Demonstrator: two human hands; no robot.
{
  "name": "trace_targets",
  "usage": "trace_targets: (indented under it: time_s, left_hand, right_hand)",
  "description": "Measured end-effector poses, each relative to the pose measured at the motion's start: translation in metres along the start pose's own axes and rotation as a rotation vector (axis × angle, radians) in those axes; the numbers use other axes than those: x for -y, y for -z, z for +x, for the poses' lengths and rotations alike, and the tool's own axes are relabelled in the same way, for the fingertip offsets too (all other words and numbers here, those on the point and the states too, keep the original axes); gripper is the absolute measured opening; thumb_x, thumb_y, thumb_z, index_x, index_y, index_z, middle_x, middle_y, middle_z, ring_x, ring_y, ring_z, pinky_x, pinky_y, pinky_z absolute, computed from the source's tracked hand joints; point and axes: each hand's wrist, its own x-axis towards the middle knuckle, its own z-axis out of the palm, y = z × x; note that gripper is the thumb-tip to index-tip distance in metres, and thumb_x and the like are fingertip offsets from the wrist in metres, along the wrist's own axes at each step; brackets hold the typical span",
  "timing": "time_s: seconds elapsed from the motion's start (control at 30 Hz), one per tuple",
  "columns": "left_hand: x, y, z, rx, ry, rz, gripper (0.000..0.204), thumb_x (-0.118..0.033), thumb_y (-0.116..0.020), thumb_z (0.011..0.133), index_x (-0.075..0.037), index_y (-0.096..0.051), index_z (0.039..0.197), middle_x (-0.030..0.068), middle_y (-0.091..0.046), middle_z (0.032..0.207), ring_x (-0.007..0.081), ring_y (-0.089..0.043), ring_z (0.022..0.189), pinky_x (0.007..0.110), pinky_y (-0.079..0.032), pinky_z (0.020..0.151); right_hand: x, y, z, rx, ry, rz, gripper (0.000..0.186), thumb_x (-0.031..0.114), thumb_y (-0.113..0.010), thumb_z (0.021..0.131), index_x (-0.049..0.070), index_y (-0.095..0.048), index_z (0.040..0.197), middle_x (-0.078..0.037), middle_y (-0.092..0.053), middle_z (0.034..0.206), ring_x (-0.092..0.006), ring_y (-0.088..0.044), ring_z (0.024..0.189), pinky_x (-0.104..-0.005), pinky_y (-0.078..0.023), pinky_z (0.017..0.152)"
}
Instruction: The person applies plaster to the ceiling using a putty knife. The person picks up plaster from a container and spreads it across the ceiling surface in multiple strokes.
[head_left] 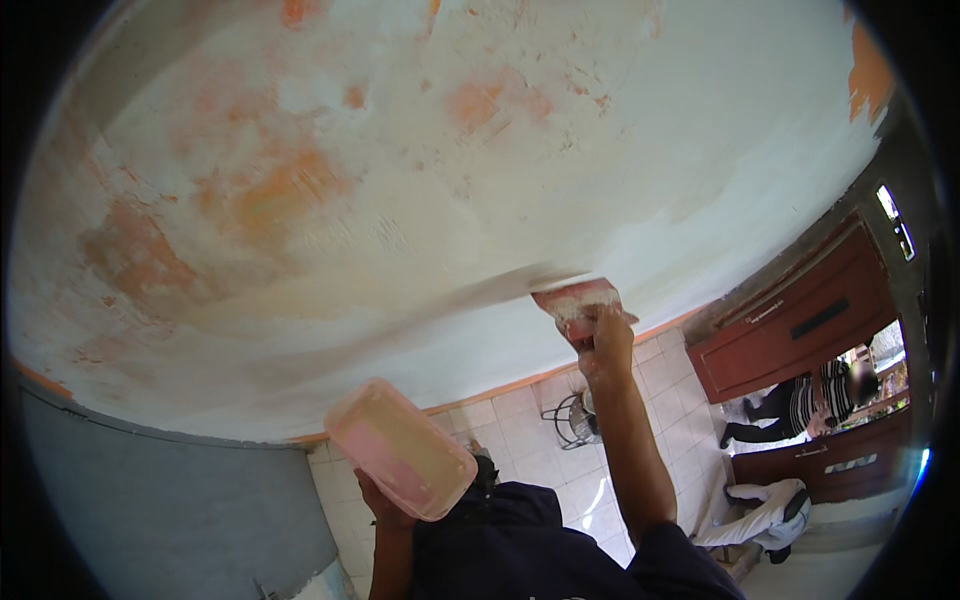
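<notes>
- So the right hand (603,345) is gripping a putty knife (577,301) by its handle, blade lying flat against the plastered wall (400,200), just above the orange skirting line (520,385).
- Looks light and stiff with a springy blade; the handle's the spot to hold.
- Its long axis is running from the fist up-left, blade edge leading.
- Left hand (383,505) is cupping a pink plastic tub (402,462) from underneath, below that line.

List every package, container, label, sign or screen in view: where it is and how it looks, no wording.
Pink plastic tub: held up in the left hand, lower centre; rectangular, rounded corners, translucent pink.
Plate on the door: upper panel of the reddish-brown door at right; narrow dark strip.
No screens or signs show.
</notes>
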Motion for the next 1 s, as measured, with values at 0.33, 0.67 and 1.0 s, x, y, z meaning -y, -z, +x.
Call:
trace_targets:
  time_s: [0.33, 0.67, 1.0]
  left_hand:
    - [-0.008, -0.012, 0.011, 0.053, -0.012, 0.033, 0.067, -0.059, -0.037, 0.083, -0.014, -0.027, 0.131, 0.0072, -0.039, 0.125, 0.026, -0.042, 0.112, 0.044, -0.039, 0.092]
    - [-0.02, -0.009, 0.008, 0.036, -0.012, 0.025, 0.075, -0.06, -0.045, 0.079, -0.011, -0.025, 0.132, 0.0106, -0.038, 0.126, 0.0276, -0.041, 0.114, 0.045, -0.04, 0.092]
    - [-0.023, -0.01, 0.013, 0.062, -0.029, 0.096, 0.067, -0.059, -0.038, 0.083, -0.013, -0.027, 0.131, 0.008, -0.04, 0.125, 0.0262, -0.043, 0.112, 0.044, -0.039, 0.092]
  right_hand:
    - [0.061, -0.051, -0.031, 0.153, 0.112, 0.139, 0.013, 0.003, -0.047, 0.078, -0.006, -0.05, 0.088, -0.014, -0.055, 0.083, -0.0208, -0.056, 0.069, -0.039, -0.052, 0.069]
    - [0.023, -0.049, -0.015, -0.054, 0.087, 0.035, 0.014, 0.007, -0.042, 0.082, -0.004, -0.049, 0.089, -0.013, -0.053, 0.078, -0.0206, -0.055, 0.064, -0.0379, -0.052, 0.065]
    - [0.018, -0.03, -0.042, 0.083, 0.108, 0.072, 0.022, 0.012, -0.038, 0.088, -0.007, -0.047, 0.094, -0.015, -0.054, 0.09, -0.0212, -0.055, 0.079, -0.0348, -0.052, 0.063]
